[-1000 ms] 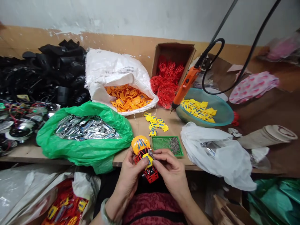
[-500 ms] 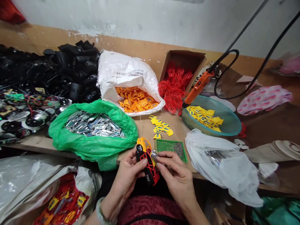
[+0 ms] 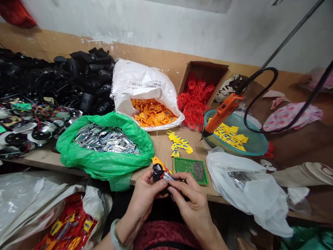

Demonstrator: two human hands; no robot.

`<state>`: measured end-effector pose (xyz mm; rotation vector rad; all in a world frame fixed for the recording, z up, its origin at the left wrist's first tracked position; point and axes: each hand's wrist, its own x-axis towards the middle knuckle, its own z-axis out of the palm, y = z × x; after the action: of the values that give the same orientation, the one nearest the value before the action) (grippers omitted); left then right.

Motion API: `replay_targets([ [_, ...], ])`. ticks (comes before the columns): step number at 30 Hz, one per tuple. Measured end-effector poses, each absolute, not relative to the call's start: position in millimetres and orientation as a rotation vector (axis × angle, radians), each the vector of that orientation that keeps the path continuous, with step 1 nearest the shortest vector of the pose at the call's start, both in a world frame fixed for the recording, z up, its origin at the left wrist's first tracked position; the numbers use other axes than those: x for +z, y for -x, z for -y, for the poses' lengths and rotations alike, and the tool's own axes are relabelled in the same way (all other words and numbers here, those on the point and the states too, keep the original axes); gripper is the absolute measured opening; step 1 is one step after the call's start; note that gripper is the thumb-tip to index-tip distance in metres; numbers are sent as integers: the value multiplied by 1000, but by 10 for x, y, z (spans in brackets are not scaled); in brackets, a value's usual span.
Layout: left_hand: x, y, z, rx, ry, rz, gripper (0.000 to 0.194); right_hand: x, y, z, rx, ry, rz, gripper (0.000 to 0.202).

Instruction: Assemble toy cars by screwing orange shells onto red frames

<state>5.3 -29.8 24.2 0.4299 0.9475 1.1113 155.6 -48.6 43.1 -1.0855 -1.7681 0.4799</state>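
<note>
My left hand point(image 3: 143, 194) is closed around a black plastic toy part point(image 3: 157, 169) with an orange piece point(image 3: 155, 160) at its far end. A little yellow shows along its right side, and most of the part is hidden by my fingers. My right hand point(image 3: 192, 196) pinches a small silver plastic piece point(image 3: 168, 176) against the part's right side, and my left thumb touches the silver piece as well. Just beyond the hands is a green mesh tray point(image 3: 183, 166) with small screws point(image 3: 199, 171). Several yellow pieces point(image 3: 179, 144) lie behind it.
An orange electric screwdriver point(image 3: 223, 113) hangs over a teal bowl point(image 3: 262, 146) of yellow pieces. Around are a green bag point(image 3: 78, 163) of silver pieces, a white sack point(image 3: 145, 74) of orange pieces, red lattice pieces point(image 3: 195, 93) in a carton, and a white bag point(image 3: 265, 194).
The toy part has been turned in my hands, so its red lattice is now mostly hidden. The silver piece now lies flatter against its side. The hanging screwdriver has swung.
</note>
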Motion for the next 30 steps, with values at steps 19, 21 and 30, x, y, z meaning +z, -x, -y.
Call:
replay_targets([
  [19,198,-99,320,1158,-625,-1007,34,279,-1512,511,583,1185,1647,28],
  [21,189,-105,312,1173,-655,-1008,31,285,-1504,516,579,1201,1642,30],
  [30,300,-81,217,1162,-685,-1026,31,303,-1592,415,823,1320,1394,23],
])
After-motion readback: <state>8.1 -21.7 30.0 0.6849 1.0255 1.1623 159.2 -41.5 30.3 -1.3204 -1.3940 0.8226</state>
